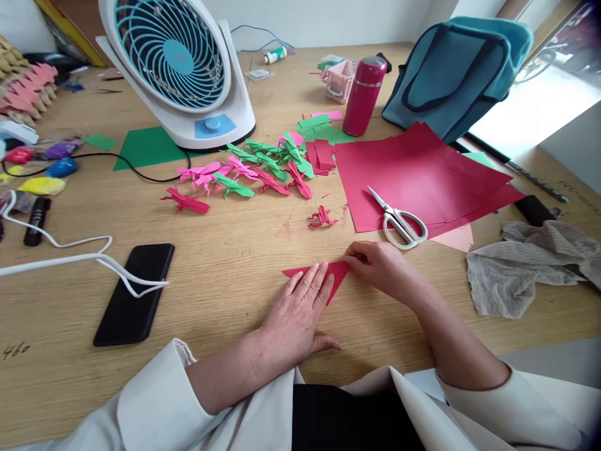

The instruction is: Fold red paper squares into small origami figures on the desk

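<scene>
A piece of red paper [339,275], folded to a triangle, lies on the wooden table in front of me. My left hand [300,307] rests flat on it, fingers stretched out and thumb apart, hiding part of the paper. At the paper's right corner, my right hand [378,266] pinches the edge between thumb and bent fingers. Just beyond the hands sits a small red folded paper figure [322,217]. White-handled scissors [399,219] lie near my right hand, on large red paper sheets [413,169].
Several green, pink and red folded figures [244,169] lie past the hands. A white fan [188,75] stands behind them. A phone [134,294] with a white cable is at left. A red thermos [364,94], blue bag [451,75] and crumpled cloth [507,269] are at right.
</scene>
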Demonstrator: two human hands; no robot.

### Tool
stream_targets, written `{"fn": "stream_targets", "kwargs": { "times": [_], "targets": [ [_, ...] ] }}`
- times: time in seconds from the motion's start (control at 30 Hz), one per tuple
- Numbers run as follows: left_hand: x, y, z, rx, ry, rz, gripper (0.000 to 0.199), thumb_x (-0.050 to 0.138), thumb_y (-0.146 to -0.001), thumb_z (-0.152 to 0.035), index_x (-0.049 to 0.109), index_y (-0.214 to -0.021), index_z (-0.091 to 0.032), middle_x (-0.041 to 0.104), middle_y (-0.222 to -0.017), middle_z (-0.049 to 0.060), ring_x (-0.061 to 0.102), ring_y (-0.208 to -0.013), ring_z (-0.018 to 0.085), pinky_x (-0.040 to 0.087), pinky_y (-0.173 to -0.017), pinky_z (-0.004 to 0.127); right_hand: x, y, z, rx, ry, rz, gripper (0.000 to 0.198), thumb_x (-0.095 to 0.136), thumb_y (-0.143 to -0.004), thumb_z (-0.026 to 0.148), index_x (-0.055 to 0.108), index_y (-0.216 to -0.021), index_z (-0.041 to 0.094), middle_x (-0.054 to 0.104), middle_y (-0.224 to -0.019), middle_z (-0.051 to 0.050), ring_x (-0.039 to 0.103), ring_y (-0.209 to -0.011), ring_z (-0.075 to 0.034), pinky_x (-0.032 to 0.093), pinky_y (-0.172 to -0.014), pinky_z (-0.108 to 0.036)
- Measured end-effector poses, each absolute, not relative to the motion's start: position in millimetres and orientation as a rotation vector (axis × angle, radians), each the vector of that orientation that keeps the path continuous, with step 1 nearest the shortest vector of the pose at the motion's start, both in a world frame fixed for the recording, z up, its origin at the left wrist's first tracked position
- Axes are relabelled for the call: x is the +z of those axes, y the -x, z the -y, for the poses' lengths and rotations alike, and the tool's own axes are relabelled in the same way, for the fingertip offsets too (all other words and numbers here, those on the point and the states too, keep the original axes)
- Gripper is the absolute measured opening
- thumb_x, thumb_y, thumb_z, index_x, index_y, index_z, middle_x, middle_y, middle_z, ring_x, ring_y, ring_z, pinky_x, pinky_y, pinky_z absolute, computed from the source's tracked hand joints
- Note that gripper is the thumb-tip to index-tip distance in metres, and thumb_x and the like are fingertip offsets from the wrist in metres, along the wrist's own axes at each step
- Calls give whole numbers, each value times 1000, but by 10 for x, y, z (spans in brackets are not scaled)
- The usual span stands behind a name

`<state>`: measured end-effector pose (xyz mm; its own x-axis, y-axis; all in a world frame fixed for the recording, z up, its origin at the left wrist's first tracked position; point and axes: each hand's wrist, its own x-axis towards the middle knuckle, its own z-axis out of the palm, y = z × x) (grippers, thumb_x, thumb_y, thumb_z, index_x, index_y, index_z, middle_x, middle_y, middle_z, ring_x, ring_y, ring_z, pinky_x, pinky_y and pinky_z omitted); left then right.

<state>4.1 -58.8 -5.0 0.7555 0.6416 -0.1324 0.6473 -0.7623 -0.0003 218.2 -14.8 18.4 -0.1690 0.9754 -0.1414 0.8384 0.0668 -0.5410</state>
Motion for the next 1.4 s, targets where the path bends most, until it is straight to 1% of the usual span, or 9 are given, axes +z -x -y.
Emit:
{"fn": "stream_targets", "kwargs": {
  "times": [0.13,0.23,0.37,0.53,0.67,0.93,1.07,1.2,1.4],
  "targets": [
    [-52,-46,603,-210,-2899,-1061,107,37,-80,-82,26,-153,-4,15,-162,18,18,-151,31,27,-119,45,163,-2202,173,754,1840,2047,21,57,-88,29,62,-71,18,60,-62,1,48,-55,-12,32,-56,-26],
    [-67,-54,622,-175,-2910,-1081,107,39,-80,-82,28,-152,-4,15,-162,18,18,-151,32,28,-119,46,135,-2170,211,837,1745,1998,19,62,-85,34,61,-73,19,60,-64,1,49,-57,-12,33,-56,-25],
    [-104,-36,615,-52,-2905,-1079,107,42,-78,-82,31,-151,-5,19,-161,20,23,-149,34,30,-117,48,92,-2111,246,760,1712,1999,14,63,-83,30,62,-74,19,62,-69,0,51,-62,-13,35,-58,-25],
    [-98,56,517,170,-2888,-1013,84,37,-92,-66,39,-145,0,36,-154,23,37,-143,31,36,-115,41,68,-2096,240,710,1739,1971,14,61,-83,26,61,-71,19,62,-68,0,51,-60,-13,33,-57,-25],
    [-69,88,467,204,-2907,-1015,63,44,-97,-49,45,-141,-3,45,-150,19,44,-138,28,41,-112,39,62,-2104,234,710,1730,1979,13,61,-83,25,59,-71,19,62,-70,0,50,-60,-12,33,-58,-26],
    [-63,91,446,221,-2964,-952,61,55,-94,-44,49,-137,-3,50,-145,20,47,-137,30,45,-110,40,31,-2109,243,694,1732,1958,14,61,-83,26,59,-72,19,62,-70,0,50,-60,-12,32,-58,-26],
    [-10,131,431,230,-2985,-843,51,52,-96,-37,51,-135,-4,50,-145,20,45,-138,31,44,-111,41,46,-2112,239,673,1738,1979,14,61,-83,25,59,-71,19,63,-71,-1,51,-62,-13,33,-58,-26],
    [33,157,415,275,-2942,-763,40,54,-96,-30,56,-130,-8,58,-138,17,45,-139,30,44,-112,43,49,-2120,234,676,1741,1992,13,60,-83,25,60,-72,19,64,-72,-1,51,-61,-13,34,-58,-26],
    [-1,175,378,455,-2926,-716,29,51,-96,-19,61,-120,-7,64,-126,17,54,-130,27,48,-110,41,58,-2114,250,705,1693,1964,11,60,-84,24,60,-73,19,63,-73,-1,50,-61,-12,35,-59,-26]
  ]
}}
